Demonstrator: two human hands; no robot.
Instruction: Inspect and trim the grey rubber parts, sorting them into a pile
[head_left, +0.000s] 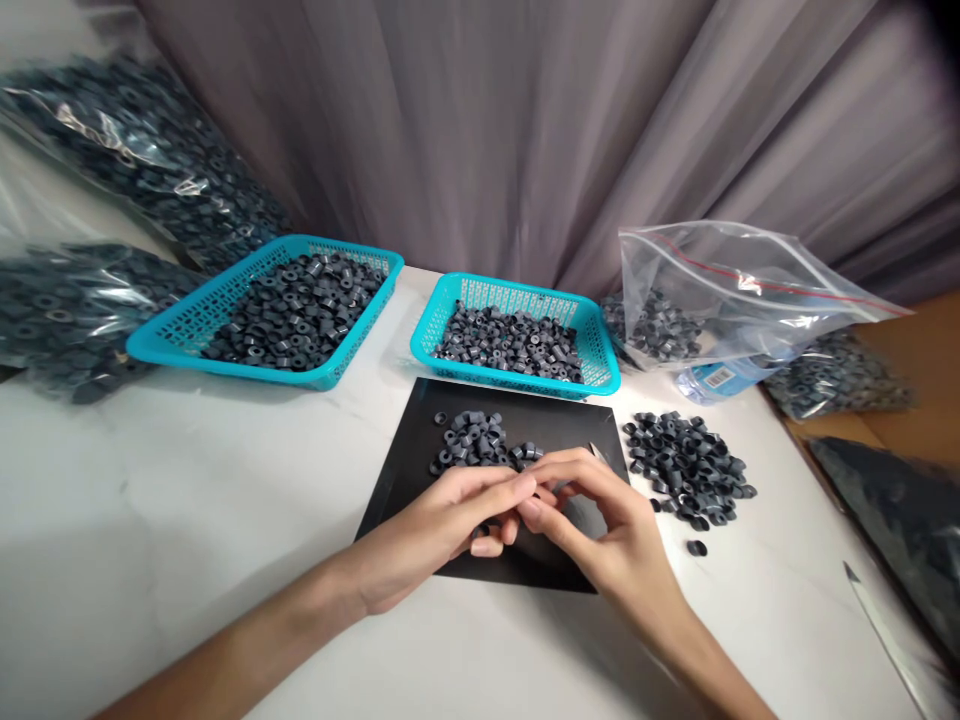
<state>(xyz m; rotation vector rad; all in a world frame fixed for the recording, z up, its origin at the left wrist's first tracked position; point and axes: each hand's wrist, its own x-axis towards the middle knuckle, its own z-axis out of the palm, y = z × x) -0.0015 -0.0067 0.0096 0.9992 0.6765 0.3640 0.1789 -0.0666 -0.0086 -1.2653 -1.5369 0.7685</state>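
Note:
My left hand (469, 510) and my right hand (600, 510) meet fingertip to fingertip above a black mat (517, 570). Both are closed in a pinch, and whatever lies between the fingertips is hidden. A dark ring (480, 532) shows by the curled fingers of my left hand; I cannot tell whether they hold it. Just beyond the hands, a pile of small dark grey ring-shaped pieces (474, 438) lies on the mat. A thin pointed silver tip (598, 453) shows behind my right hand, and I cannot tell whether that hand holds it.
Two turquoise baskets, a left one (322, 378) and a middle one (517, 380), contain grey pieces. Loose dark rings (686, 470) lie right of the mat. Behind them are a zip bag (697, 300) and a bottle (720, 380). A blade (877, 620) lies far right; filled bags (150, 150) stand left.

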